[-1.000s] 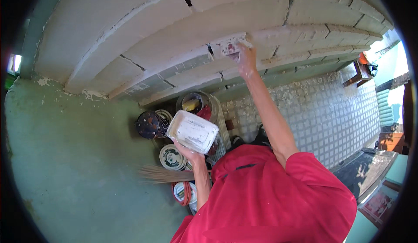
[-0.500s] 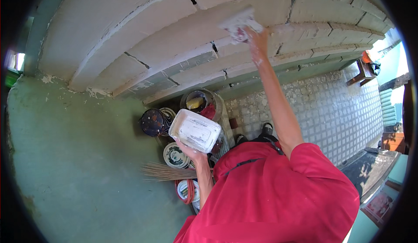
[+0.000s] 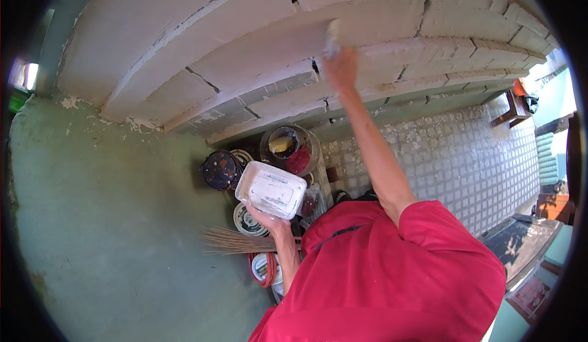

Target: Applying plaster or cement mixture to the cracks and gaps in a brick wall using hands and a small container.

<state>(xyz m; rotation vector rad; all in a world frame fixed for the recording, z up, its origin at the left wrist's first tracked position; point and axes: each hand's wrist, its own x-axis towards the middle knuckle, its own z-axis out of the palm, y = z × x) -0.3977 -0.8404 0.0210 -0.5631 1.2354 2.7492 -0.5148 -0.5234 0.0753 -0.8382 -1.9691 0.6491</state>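
My left hand grips a white rectangular plastic tub from below and its near side. White paste is smeared inside the tub. Higher up, my right hand is closed around a whitish putty knife, both blurred by motion. The knife is seen edge-on against the stepped, cream-coated wall surface; whether its blade touches cannot be made out. Dark gaps cut across the ledges around it.
Below the ledges stand a round basin with a bucket and red cloth, a dark spattered pot and a lidded tub. A stick broom lies beside the green wall. A wooden stool stands on the tiled floor.
My right hand has swept the putty knife left and slightly down along the surface, and the blade has turned edge-on. The tub stays in my left hand, nearly in place. The view has shifted slightly.
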